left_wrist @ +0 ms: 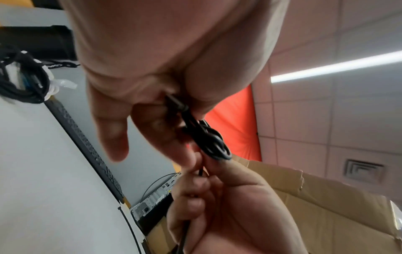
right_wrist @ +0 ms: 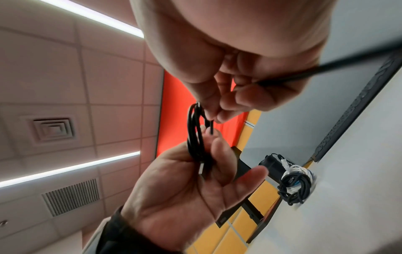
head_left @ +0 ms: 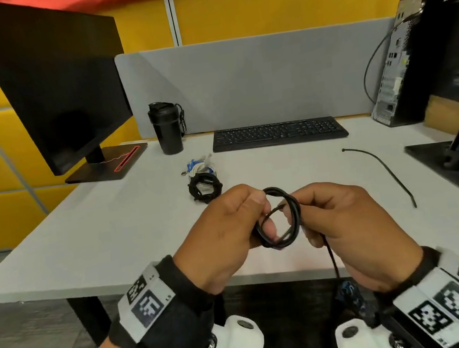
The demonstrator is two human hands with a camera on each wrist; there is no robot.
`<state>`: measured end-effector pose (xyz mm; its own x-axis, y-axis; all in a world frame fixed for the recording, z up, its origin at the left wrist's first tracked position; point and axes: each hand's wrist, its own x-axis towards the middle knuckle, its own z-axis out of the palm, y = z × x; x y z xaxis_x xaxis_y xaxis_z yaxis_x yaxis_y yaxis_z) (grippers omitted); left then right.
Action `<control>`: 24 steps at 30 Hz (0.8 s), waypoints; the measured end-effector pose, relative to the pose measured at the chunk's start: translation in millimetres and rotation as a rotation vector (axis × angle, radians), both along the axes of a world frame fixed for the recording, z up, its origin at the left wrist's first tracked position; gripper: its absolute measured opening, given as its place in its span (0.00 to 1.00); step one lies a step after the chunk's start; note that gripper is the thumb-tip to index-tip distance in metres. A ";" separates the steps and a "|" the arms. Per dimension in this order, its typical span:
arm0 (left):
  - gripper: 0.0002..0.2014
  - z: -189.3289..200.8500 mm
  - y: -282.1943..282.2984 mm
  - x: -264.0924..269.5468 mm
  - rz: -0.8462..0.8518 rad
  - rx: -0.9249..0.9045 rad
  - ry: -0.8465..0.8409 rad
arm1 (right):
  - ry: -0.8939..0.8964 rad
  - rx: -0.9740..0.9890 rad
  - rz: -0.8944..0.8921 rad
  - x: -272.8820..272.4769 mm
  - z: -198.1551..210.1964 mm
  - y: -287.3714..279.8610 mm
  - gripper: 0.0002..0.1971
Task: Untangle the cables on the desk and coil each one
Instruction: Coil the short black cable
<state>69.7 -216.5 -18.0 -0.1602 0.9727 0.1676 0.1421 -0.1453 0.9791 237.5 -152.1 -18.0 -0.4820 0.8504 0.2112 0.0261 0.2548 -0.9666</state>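
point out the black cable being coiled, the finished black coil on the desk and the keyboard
black cable (head_left: 293, 218), head view, right side of its loop
finished black coil (head_left: 205, 188), head view, its ring
keyboard (head_left: 278, 133), head view, middle keys

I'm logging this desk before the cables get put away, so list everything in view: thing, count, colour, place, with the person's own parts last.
black cable: one, black, partly coiled, held over the desk's near edge, tail hanging down
coiled cables: a pile, black, white and blue, mid-desk before the keyboard; exact count unclear
loose cable: one, black, lying uncoiled, right side of desk
desk: one, white
monitor: one, black, back left
bottle: one, black, beside the monitor's base
keyboard: one, black, back centre
computer tower: one, black and silver, back right
divider panel: one, grey, behind desk
left hand: grips the coil
right hand: pinches the cable's strand
wristbands: two, black with white markers
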 end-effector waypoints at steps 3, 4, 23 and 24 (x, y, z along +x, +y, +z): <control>0.13 -2.7 5.2 -8.0 0.129 0.075 0.061 | -0.125 0.030 0.100 3.3 7.4 -1.4 0.08; 0.12 -4.4 6.1 -10.7 0.172 0.095 0.117 | -0.196 0.041 0.141 4.9 9.4 -1.5 0.08; 0.11 5.8 -6.7 2.5 -0.075 0.120 0.519 | 0.063 -0.268 0.119 -1.6 2.6 -4.1 0.15; 0.13 7.5 -7.5 -0.5 -0.109 0.109 0.555 | 0.085 -0.363 0.143 -1.2 2.5 -2.2 0.13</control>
